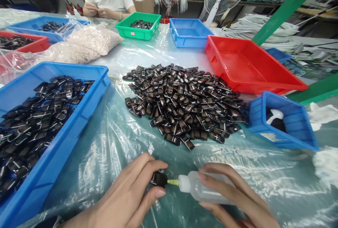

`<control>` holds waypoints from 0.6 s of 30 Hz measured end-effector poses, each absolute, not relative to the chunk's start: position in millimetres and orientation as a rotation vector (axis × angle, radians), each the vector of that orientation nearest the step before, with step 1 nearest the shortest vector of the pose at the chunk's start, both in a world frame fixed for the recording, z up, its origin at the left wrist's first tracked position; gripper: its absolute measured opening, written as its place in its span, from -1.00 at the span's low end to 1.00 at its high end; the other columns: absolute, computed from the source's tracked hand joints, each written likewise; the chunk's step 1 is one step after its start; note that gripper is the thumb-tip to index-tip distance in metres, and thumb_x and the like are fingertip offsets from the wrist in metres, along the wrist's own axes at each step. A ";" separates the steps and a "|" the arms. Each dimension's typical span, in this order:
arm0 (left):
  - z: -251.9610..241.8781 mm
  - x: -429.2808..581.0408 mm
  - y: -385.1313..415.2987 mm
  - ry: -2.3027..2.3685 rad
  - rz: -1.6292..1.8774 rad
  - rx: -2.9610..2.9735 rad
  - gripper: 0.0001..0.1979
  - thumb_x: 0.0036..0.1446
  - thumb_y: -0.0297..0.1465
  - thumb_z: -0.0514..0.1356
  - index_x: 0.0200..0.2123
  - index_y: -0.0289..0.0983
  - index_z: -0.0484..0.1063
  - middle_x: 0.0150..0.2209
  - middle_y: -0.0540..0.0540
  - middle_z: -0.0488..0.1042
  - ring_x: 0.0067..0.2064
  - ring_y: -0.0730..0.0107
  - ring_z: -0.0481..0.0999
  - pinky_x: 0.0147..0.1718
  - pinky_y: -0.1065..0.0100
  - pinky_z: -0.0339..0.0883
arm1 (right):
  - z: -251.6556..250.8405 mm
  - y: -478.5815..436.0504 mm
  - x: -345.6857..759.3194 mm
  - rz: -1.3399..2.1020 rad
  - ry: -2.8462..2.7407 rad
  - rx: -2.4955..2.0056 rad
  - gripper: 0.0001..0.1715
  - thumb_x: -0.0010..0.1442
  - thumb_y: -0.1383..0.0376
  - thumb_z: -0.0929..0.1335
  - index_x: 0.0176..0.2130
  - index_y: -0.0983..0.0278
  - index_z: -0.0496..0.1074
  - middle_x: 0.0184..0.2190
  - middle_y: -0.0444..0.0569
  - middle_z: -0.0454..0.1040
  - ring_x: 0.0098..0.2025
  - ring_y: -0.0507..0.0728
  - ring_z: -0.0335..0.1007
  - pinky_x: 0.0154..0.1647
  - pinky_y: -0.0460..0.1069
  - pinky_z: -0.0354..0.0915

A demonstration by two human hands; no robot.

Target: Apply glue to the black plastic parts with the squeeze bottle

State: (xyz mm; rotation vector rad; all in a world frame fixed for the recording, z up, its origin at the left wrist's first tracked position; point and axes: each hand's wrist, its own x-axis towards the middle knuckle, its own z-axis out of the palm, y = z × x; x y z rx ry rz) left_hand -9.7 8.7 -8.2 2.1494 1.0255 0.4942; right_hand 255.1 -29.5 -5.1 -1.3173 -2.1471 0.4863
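Between thumb and fingers, my left hand (132, 189) grips a small black glossy plastic case (159, 179) with a rounded end. My right hand (235, 192) is wrapped round a translucent squeeze bottle (208, 187) lying on its side, with a white cap and a yellow needle tip (173, 182). The tip points left and meets or nearly meets the case's rounded end; I cannot tell whether they touch. Just beyond my hands spreads a large heap of similar dark cases (182, 101).
A blue bin (89, 105) of black parts stands at left, a small blue bin (287, 138) and red tray (253, 62) at right. Farther back are a green tray (138, 32), another blue tray (190, 34) and a bag of pale pieces (92, 41). Across the table sits a person (113, 1).
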 end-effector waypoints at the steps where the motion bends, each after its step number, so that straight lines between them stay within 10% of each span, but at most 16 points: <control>1: -7.7 -9.1 9.1 1.019 0.499 2.146 -0.70 0.43 -0.22 -0.08 0.17 -0.08 0.17 -0.06 -0.10 0.37 -0.06 0.24 0.51 -0.11 0.26 0.50 | -5.2 -28.9 256.3 0.480 -2.162 -1.309 -0.53 0.23 0.40 0.37 0.10 0.07 0.37 -0.01 -0.06 0.41 -0.01 -0.04 0.50 -0.06 -0.27 0.38; 18: -5.5 -4.0 7.8 0.961 0.577 2.197 -0.71 0.44 -0.19 -0.13 -0.04 -0.21 0.26 -0.18 -0.06 0.35 -0.21 0.35 0.45 -0.21 0.36 0.39 | -1.9 -28.8 257.6 0.491 -2.165 -1.300 -0.55 0.27 0.41 0.32 0.10 0.06 0.36 -0.01 -0.07 0.40 -0.02 -0.06 0.49 -0.11 -0.29 0.38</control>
